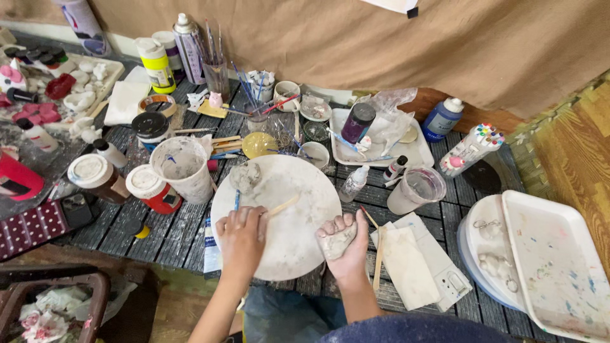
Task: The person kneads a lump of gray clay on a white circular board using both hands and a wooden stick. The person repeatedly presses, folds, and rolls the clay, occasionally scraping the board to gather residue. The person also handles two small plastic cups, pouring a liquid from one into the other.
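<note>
Clay lump: grey-white lump of clay (337, 242), wrapped in my right hand at the near right edge of the round board.
Right hand: my right hand (345, 244) is curled tight round the clay, fingers folded over its top, resting against the board's rim.
Left hand: my left hand (241, 235) lies on the near left part of the board, fingers pinched shut on a thin wooden stick (281, 206) that slants up and right across the board.
Round board: white, clay-smeared round board (298, 190) in the middle of the dark slatted surface (159, 232); a second small grey lump (245, 176) sits on its far left part.
Left of board: a paint-streaked white cup (184, 168) stands just beside the board, with two lidded jars (124, 181) further left.
Right of board: a folded white cloth (406, 263) lies just beside my right hand, a flat wooden stick (379, 263) between them; a clear plastic cup (416, 189) stands beyond it.
Far side: bottles, brushes in a glass and a white tray (416, 152) crowd the surface near the brown backdrop.
Far right: large white trays (559, 267), speckled with paint, well apart from my hands.
</note>
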